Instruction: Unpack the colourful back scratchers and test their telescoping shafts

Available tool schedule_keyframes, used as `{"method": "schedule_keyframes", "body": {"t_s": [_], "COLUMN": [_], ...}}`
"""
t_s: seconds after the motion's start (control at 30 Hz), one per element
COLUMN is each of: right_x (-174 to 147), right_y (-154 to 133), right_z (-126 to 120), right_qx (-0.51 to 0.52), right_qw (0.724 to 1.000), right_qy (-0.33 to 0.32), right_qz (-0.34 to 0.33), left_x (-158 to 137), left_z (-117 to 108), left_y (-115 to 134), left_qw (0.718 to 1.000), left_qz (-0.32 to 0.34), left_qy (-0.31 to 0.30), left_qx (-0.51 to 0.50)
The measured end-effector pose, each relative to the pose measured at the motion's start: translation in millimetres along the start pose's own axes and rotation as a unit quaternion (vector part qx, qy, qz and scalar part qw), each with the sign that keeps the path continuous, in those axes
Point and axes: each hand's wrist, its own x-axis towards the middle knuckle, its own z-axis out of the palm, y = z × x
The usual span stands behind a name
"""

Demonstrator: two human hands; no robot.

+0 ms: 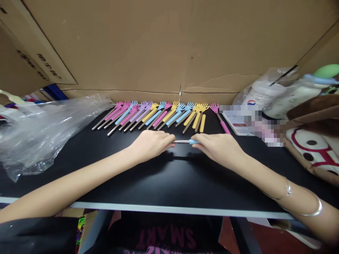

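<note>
A back scratcher's metal rod stretches between my two hands, held level above the black table. My left hand pinches the rod's left end with closed fingers. At the other end my right hand is closed round a light blue sleeve, most of which it hides. Whether the rod has a claw head cannot be seen. Behind my hands lies a row of back scratchers with claw heads in pink, blue, purple and yellow. One pink back scratcher lies apart, just beyond my right hand.
Cardboard walls the table's back. A clear plastic bag lies at left. On the right are a phone, a white tub in plastic, a bottle and a brown plush bag. The table's pale edge runs in front.
</note>
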Motion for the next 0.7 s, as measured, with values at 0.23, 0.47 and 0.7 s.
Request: {"method": "schedule_keyframes", "body": {"t_s": [0.23, 0.47, 0.7], "right_x": [-9, -15, -12], "right_y": [29, 83, 48], "right_z": [-13, -23, 6], "right_qx": [0.003, 0.112, 0.020], "right_qw": [0.999, 0.983, 0.998], "right_qy": [-0.002, -0.115, -0.003], "right_qz": [0.034, 0.085, 0.056], "left_x": [-8, -27, -19], "left_z": [-13, -11, -7], "left_y": [-21, -74, -44], "left_qw": [0.999, 0.997, 0.997], "left_qz": [-0.020, -0.053, -0.034], "left_qy": [0.009, -0.041, 0.021], "left_qx": [0.028, 0.040, 0.071]}}
